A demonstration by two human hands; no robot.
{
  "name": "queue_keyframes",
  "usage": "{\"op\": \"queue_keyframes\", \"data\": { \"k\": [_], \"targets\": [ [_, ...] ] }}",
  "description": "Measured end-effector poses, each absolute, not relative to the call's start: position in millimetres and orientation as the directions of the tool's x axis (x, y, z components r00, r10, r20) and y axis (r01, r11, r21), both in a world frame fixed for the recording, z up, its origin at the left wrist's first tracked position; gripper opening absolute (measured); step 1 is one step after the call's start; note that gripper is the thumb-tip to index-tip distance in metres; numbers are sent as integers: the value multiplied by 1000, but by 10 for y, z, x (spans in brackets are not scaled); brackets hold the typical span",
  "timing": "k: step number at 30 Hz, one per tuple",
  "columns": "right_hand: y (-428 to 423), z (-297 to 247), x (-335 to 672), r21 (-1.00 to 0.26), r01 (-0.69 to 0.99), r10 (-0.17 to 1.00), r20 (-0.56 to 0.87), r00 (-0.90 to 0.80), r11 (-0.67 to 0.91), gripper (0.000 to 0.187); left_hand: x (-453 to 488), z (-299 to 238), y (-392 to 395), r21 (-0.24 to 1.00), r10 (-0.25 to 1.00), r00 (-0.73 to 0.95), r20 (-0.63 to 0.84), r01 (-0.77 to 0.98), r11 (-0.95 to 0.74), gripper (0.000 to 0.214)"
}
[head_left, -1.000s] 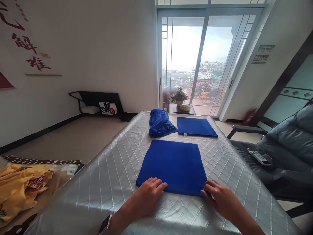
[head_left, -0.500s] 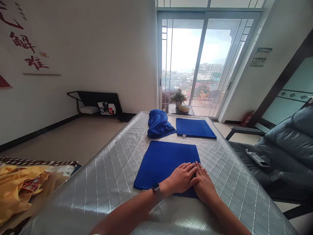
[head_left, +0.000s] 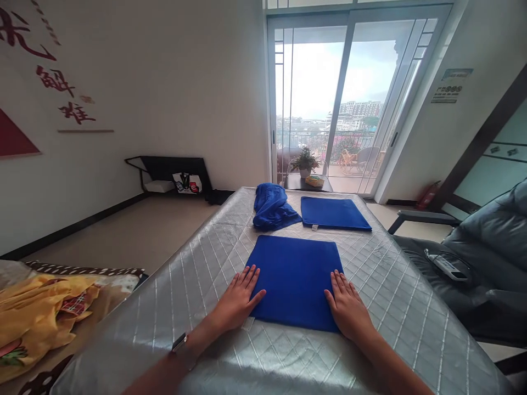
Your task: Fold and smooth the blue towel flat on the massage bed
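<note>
A flat blue cloth piece, like a folded cover [head_left: 297,282], lies on the silver quilted table cover [head_left: 181,291] in front of me. On its left edge rests my left hand [head_left: 237,300], palm down, fingers stretched out; a watch is on that wrist. My right hand [head_left: 348,304] lies flat along the right edge with the thumb apart. Neither hand grips anything. Beyond it, a second flat blue cover [head_left: 335,213] with a small white tag lies at the far right. Beside that sits a crumpled blue cloth [head_left: 274,207].
A dark armchair [head_left: 489,247] with a white power strip [head_left: 445,265] on its seat stands on the right. Yellow cloth [head_left: 45,312] lies at lower left. Behind the table are a potted plant [head_left: 304,162] and a glass sliding door [head_left: 308,82].
My left hand has moved from beside my right hand to the cover's left edge. The cover's left side now lies farther in, closer to my right hand. My right hand stays at the right edge.
</note>
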State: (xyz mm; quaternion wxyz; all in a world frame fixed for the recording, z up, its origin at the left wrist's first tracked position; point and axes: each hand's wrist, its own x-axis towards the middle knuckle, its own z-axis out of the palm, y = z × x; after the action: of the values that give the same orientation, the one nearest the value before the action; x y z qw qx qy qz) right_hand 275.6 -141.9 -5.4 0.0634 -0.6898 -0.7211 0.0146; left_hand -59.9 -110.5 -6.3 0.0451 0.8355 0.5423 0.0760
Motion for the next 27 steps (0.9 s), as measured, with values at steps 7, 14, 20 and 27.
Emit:
{"op": "queue_keyframes", "data": {
  "k": [7,14,20,27],
  "targets": [
    [-1426,-76,2766,-54,997,993,105,-50,56,66,-761,-76,-1282,193,930,364,50,910,-367,76],
    [-1283,185,2687,36,994,994,46,-104,102,62,-724,-110,-1266,193,929,361,84,909,-370,77],
    [-875,225,2669,-3,1000,997,71,-19,19,65,-770,10,-1253,189,927,374,12,910,-369,78],
    [-730,-76,2781,-42,999,997,73,37,-34,67,-72,209,-944,192,873,471,125,852,-487,78]
  ]
}}
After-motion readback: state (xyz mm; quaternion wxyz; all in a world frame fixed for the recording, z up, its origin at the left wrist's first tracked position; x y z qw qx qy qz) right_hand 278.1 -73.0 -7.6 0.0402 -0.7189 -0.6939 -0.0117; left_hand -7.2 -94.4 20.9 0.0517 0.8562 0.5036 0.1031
